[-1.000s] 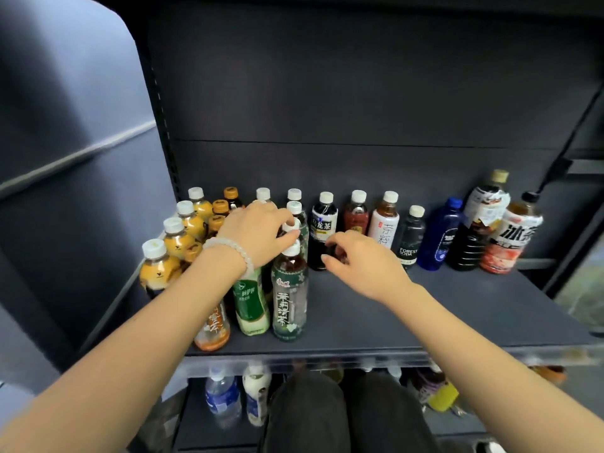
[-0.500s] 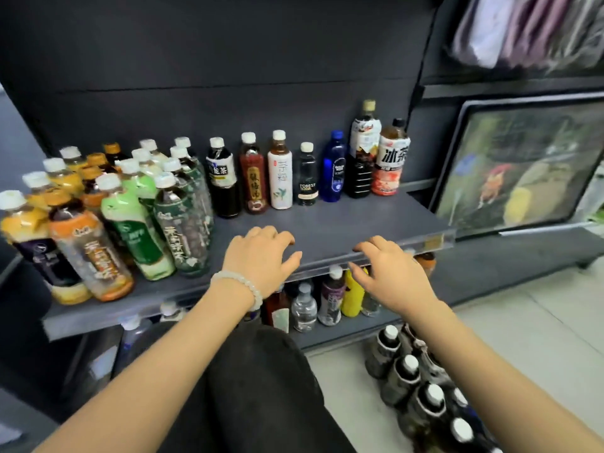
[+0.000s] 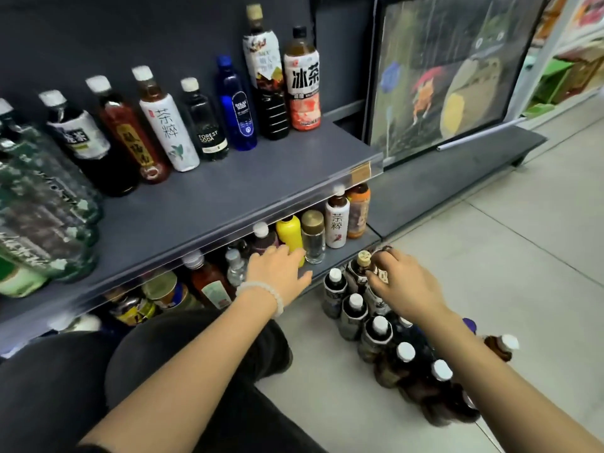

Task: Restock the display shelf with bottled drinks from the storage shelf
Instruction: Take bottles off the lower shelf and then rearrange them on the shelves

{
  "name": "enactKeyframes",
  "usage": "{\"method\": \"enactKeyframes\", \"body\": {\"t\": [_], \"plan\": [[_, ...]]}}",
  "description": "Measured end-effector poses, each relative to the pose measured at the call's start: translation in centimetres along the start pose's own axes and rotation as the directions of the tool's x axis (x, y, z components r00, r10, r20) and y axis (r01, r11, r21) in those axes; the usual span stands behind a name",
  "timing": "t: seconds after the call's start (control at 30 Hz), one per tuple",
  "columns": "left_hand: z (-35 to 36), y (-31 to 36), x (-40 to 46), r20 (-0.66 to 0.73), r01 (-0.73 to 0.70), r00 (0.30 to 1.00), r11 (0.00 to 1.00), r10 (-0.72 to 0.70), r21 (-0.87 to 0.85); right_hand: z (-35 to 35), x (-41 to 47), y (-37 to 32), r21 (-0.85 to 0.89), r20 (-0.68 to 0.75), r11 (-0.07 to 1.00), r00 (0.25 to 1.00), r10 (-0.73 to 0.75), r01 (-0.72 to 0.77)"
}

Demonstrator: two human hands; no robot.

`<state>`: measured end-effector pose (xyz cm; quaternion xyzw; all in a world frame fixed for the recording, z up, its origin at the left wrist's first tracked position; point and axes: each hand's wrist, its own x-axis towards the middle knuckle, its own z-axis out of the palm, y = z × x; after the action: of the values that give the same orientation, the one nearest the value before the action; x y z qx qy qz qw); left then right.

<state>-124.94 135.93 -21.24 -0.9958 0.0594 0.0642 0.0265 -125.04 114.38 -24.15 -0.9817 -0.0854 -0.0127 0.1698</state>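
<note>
The right hand [image 3: 403, 286] is reaching down to a cluster of bottles [image 3: 376, 325] standing on the floor [image 3: 490, 273], just right of the shelf [image 3: 209, 204]. Its fingers [image 3: 380, 259] are curling round the neck of a gold-capped bottle [image 3: 363, 259] at the far end of the cluster; whether the grip is closed is not clear. The left hand [image 3: 277, 266] is hovering at the lower shelf edge, fingers relaxed and spread, holding nothing.

Judgement: the step is picking one bottle for restocking. A firm hold below the cap and a straight upward lift would be advisable, since neighbouring bottles are touching on all sides and could topple.

Surroundings: a row of drinks is standing along the back of the shelf, with bare space in front. The lower tier is holding a yellow bottle [image 3: 290, 235] and others near the left hand. A framed picture [image 3: 441, 76] is leaning at right. The shelf lip is overhanging the lower tier and may obstruct the lift.
</note>
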Motion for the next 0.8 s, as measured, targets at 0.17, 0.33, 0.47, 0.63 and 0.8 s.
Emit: {"method": "enactKeyframes", "body": {"t": [0.17,0.33,0.47,0.63,0.8], "plan": [[4.5,2.4,4.8,0.125,-0.082,0.989,0.997,0.081,0.003,4.6,0.8,2.5,0.003,0.151,0.994,0.983,0.104,-0.106],[8.9,2.7,8.8,0.215,-0.065,0.974,0.997,0.073,-0.043,8.9,2.2,3.8,-0.062,0.306,0.992,0.944,0.123,-0.109],[12.4,2.4,11.4,0.258,-0.103,0.960,0.994,0.110,-0.041,11.6,3.3,3.5,-0.117,0.342,0.988,0.930,0.135,-0.100],[15.6,2.4,13.7,0.256,-0.181,0.946,0.980,0.197,-0.085,13.5,4.7,2.0,-0.235,0.334,0.966,0.924,0.187,-0.111],[17.0,2.9,14.9,0.265,-0.231,0.923,0.953,0.278,-0.197,15.1,4.9,0.9,-0.311,0.386,0.937,0.880,0.276,-0.157]]}}
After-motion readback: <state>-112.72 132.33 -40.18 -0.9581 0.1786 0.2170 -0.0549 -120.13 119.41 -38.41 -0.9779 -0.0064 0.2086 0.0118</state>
